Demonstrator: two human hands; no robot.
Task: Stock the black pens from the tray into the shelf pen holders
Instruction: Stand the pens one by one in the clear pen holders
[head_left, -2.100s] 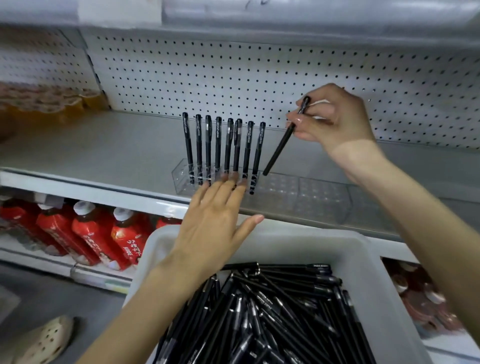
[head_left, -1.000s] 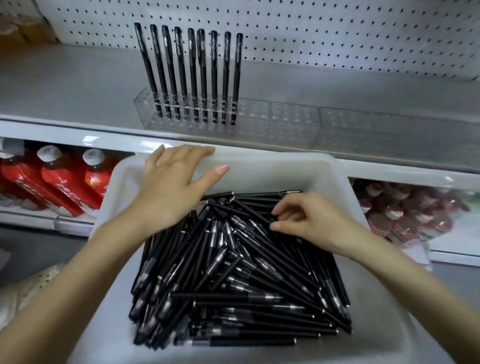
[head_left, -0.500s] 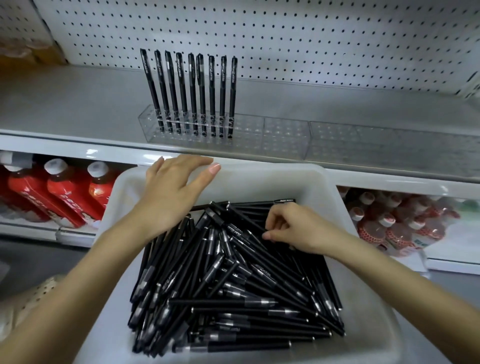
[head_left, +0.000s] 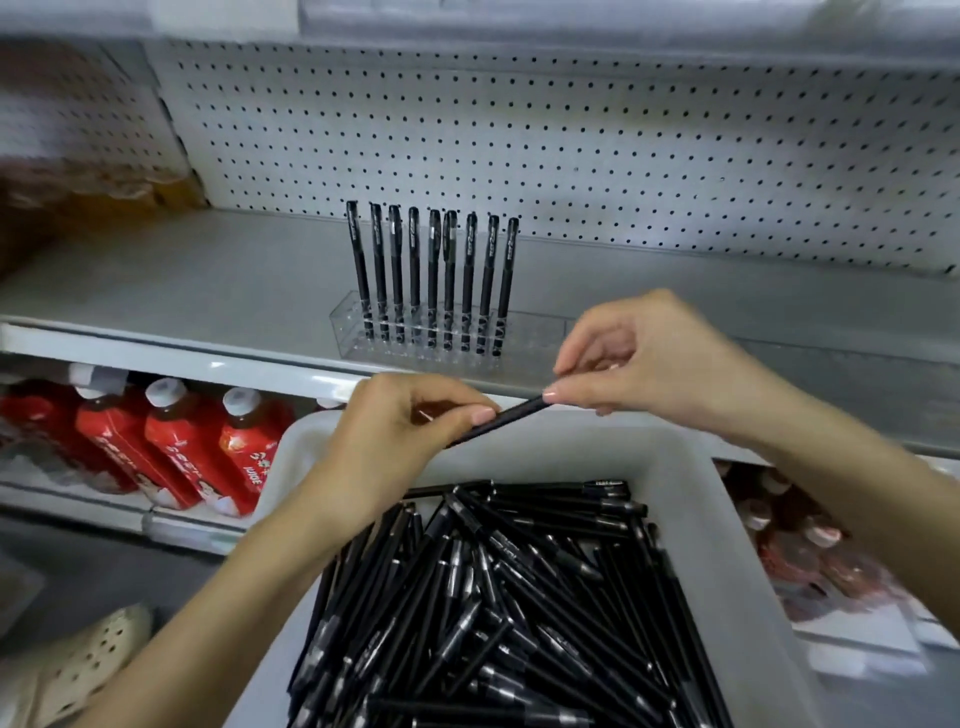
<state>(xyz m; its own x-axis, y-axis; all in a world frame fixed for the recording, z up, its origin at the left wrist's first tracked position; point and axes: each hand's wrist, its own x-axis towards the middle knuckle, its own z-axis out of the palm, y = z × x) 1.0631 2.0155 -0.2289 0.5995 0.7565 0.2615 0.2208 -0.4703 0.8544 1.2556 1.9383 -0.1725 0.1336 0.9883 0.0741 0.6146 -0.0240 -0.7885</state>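
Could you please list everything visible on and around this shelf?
standing pens: nine, black, upright in the holder
holder: one, clear, on the shelf
shelf: one, grey, before the pegboard
pegboard: one, white, behind
held pen: one, black, above the tray
loose pens: many, black, heaped in tray
tray: one, white, below shelf edge
juice bottles: several, red, lower shelf left
shoe: one, beige, bottom left
left hand: one, pinches held pen's lower end
right hand: one, pinches its upper end

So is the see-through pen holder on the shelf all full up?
No, the standing pens fill only the left part of the clear holder, and the holes to their right have nothing in them.
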